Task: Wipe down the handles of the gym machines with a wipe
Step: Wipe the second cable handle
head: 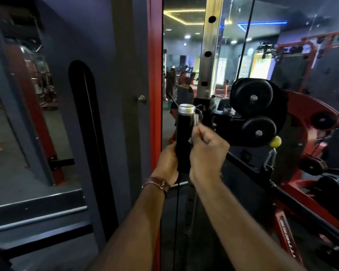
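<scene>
The handle (184, 137), a black cylindrical grip with a silver metal cap at its top end, stands nearly upright in the middle of the head view, held between both hands. The left hand (167, 163) wraps around its lower part from the left side, fingers curled behind the black sleeve; a brown strap (158, 183) circles that wrist just below the grasp. The right hand (206, 151) sits just to the right of the handle, clenched, with its fingers closed on something small and pale at the handle's side; blur hides whether this is the wipe or the metal bracket there, so I cannot tell which it grasps.

Just above and right of the right hand, a metal loop joins the handle to the black pulley block (256, 112) with two round wheels. A yellow ball (275, 141) hangs close below the lower wheel, with a silver clip (270, 158) under it. Behind the handle rises a silver upright with holes (208, 53), and a thin cable (245, 38) runs up from the pulleys. Left of the hands stands a red post (155, 75) beside a grey panel. Farther right is a red machine frame (309, 118).
</scene>
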`<action>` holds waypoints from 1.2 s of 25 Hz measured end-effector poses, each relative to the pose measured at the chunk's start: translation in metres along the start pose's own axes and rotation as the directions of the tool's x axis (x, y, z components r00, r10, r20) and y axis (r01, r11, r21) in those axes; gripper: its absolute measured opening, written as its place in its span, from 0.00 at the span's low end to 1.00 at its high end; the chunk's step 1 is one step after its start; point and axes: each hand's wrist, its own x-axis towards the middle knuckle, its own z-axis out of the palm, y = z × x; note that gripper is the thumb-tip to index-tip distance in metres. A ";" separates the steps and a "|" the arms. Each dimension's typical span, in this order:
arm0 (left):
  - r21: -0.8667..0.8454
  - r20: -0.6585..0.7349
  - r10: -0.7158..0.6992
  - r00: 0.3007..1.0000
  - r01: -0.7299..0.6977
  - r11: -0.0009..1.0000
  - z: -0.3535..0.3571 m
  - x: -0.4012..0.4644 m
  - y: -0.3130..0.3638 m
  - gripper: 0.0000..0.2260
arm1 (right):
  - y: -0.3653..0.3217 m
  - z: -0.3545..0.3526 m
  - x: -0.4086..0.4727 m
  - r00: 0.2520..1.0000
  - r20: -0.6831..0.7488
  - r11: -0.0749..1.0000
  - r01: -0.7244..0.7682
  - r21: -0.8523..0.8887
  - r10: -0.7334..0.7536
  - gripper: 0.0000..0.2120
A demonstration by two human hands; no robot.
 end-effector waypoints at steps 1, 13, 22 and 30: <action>-0.022 -0.029 0.002 1.000 -0.003 1.000 0.001 0.000 -0.002 0.18 | -0.010 0.005 0.019 0.997 0.050 0.993 -0.058 0.103 0.053 0.11; 0.157 -0.213 0.198 0.957 -0.166 0.974 -0.001 -0.012 -0.038 0.15 | -0.010 -0.019 0.041 0.896 0.315 0.947 -0.321 -0.030 0.314 0.17; 0.139 -0.190 0.213 0.958 -0.189 0.972 0.001 -0.022 -0.048 0.22 | 0.027 -0.038 -0.006 0.990 0.127 0.993 -0.052 -0.103 0.065 0.09; 0.121 -0.171 0.200 0.965 -0.181 0.976 -0.010 -0.016 -0.055 0.19 | 0.041 -0.037 -0.003 0.685 0.215 0.612 0.723 -0.321 -0.697 0.05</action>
